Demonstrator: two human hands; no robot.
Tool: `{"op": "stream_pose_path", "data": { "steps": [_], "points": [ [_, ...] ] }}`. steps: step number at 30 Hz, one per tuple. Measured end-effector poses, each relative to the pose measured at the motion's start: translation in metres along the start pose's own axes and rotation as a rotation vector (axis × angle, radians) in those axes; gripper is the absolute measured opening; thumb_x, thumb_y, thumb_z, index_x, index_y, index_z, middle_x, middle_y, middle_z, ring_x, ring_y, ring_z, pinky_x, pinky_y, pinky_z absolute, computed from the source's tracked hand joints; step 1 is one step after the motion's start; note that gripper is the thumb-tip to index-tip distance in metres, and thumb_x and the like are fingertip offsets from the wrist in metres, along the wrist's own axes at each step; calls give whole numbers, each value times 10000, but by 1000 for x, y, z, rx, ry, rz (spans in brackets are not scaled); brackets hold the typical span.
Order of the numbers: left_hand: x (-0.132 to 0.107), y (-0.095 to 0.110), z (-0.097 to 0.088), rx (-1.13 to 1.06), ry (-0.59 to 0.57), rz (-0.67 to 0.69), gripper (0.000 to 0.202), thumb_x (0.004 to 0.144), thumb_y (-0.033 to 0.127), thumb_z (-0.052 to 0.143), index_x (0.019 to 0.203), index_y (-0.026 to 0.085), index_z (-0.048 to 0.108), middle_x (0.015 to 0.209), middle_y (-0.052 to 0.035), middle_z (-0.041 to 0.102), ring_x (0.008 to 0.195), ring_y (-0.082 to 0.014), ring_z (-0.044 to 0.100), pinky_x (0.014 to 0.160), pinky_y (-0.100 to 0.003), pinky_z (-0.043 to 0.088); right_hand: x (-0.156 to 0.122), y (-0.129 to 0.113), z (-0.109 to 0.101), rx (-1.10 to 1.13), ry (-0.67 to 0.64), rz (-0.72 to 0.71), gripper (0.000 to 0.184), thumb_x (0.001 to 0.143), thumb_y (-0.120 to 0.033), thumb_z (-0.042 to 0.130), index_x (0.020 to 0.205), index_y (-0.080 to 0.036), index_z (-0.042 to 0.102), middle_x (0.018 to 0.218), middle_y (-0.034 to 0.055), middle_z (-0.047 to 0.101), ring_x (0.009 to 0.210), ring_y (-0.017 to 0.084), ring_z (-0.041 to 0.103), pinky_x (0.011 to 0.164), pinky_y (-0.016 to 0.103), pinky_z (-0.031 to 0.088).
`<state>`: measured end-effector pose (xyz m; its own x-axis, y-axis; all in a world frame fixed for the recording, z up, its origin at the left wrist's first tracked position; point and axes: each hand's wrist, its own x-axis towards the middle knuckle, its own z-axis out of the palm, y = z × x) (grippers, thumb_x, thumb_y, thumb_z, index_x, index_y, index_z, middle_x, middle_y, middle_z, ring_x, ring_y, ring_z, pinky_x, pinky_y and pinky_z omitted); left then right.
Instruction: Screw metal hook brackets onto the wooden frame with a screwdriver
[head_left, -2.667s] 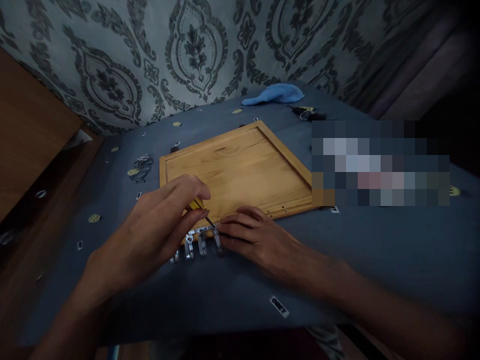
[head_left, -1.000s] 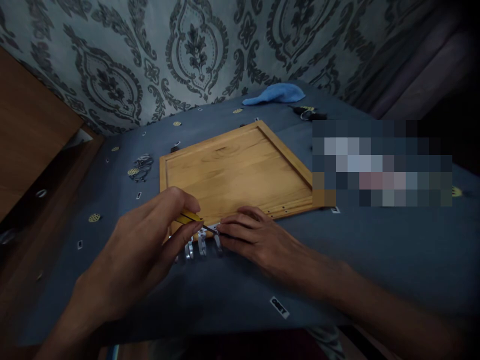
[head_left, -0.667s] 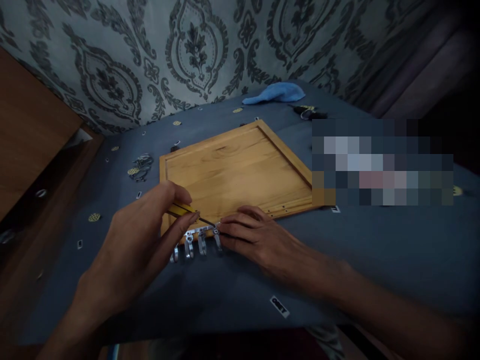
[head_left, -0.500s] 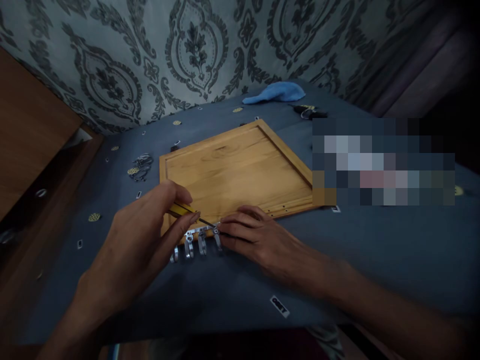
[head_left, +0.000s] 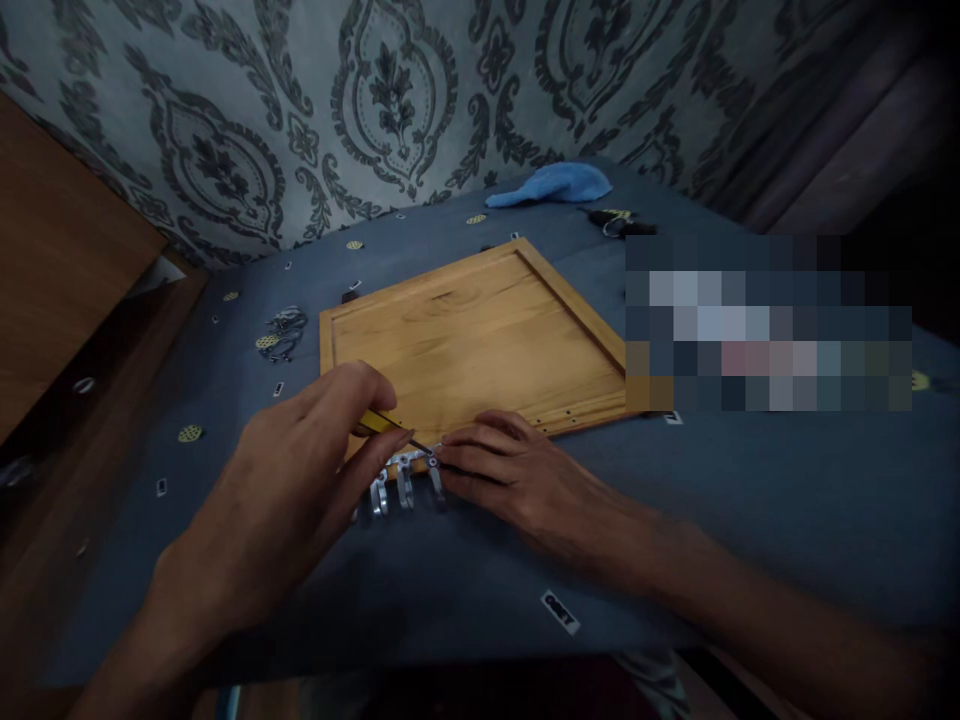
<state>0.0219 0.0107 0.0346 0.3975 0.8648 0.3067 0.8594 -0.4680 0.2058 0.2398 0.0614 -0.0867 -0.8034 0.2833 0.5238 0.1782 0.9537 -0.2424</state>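
Note:
A wooden framed board [head_left: 480, 340] lies flat on a blue cloth. A silver hook rack [head_left: 403, 478] with several hooks rests along the board's near edge. My left hand [head_left: 300, 490] pinches a small yellow-handled screwdriver [head_left: 379, 424], whose tip points at the right end of the rack. My right hand [head_left: 510, 475] lies low on the cloth, fingers pressed together against the rack's right end, steadying it.
A blue rag [head_left: 551, 185] and a dark key bunch [head_left: 615, 220] lie at the back. More metal hooks [head_left: 281, 333] sit left of the board. Small tags and yellow discs dot the cloth. A wooden cabinet [head_left: 60, 260] stands at left; patterned wallpaper behind.
My left hand has shifted slightly and turned the screwdriver between its fingers, its tip staying at the rack's right end. The right hand has stayed in place.

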Motion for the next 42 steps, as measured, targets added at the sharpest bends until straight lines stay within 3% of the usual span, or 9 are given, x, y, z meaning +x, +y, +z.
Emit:
{"op": "stream_pose_path", "data": {
  "steps": [9,18,26,42],
  "points": [
    [9,-2,1,-78,-60,59,117,987,145,509,1046,245,518,917,17,642,778,-146,646,667,-233,502,-1,0,2,1,-3,0,261,1034,-134,476,1203,-150,675,1165,81,756,1143,239,614,998,452,452],
    [16,-11,0,-104,-106,129,33,1009,206,518,1017,238,522,942,2,626,807,-155,623,674,-239,485,-1,1,3,-4,19,-16,265,1039,-137,455,1177,-136,682,1152,77,758,1115,243,624,967,432,459],
    [24,-13,-5,-129,-205,171,70,1039,248,460,1057,255,528,925,-4,629,803,-174,630,706,-267,502,1,0,0,2,-11,1,266,1034,-129,461,1177,-147,685,1151,74,758,1120,241,624,982,453,462],
    [36,-18,-10,-189,-303,266,204,1062,296,413,916,239,545,923,-23,664,836,-173,671,692,-277,497,-1,1,1,-20,12,-16,240,1025,-122,490,1163,-127,687,1144,77,760,1112,241,619,971,431,454]
  ]
}}
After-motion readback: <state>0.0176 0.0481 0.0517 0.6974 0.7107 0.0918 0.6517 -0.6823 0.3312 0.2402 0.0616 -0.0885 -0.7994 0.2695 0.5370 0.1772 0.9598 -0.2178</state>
